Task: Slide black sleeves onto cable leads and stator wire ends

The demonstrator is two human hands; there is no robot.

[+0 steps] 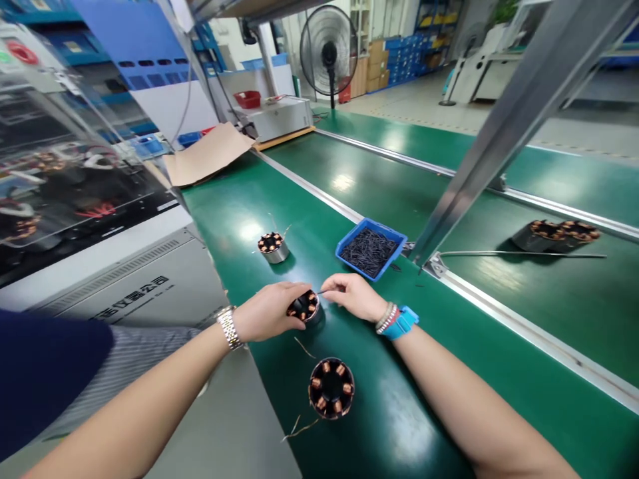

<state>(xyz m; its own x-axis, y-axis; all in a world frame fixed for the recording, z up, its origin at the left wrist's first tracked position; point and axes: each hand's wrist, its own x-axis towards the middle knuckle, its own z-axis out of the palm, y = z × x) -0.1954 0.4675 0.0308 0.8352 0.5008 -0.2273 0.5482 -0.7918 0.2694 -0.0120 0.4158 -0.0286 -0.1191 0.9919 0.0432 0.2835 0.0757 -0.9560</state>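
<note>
My left hand [272, 311] is wrapped around a motor stator [306, 307] with copper windings, partly hidden by the fingers, standing on the green bench. Just to its right, my right hand [352, 294] pinches a thin dark sleeve [322, 291] at the stator's edge; whether a wire is inside it I cannot tell. A second stator [331, 389] stands nearer to me, its loose wire ends lying to the left. Farther back is a third stator [273, 247] with thin leads sticking up. Beyond my right hand sits a blue tray [398, 251] of short black sleeves [368, 251].
A slanted metal post [479, 179] rises from the bench at right. Beyond it are two more stators [546, 231] and a thin metal rod [524, 253]. At left stands a grey machine [144, 286]; cardboard [210, 154] lies at the back left. A fan [328, 53] stands behind.
</note>
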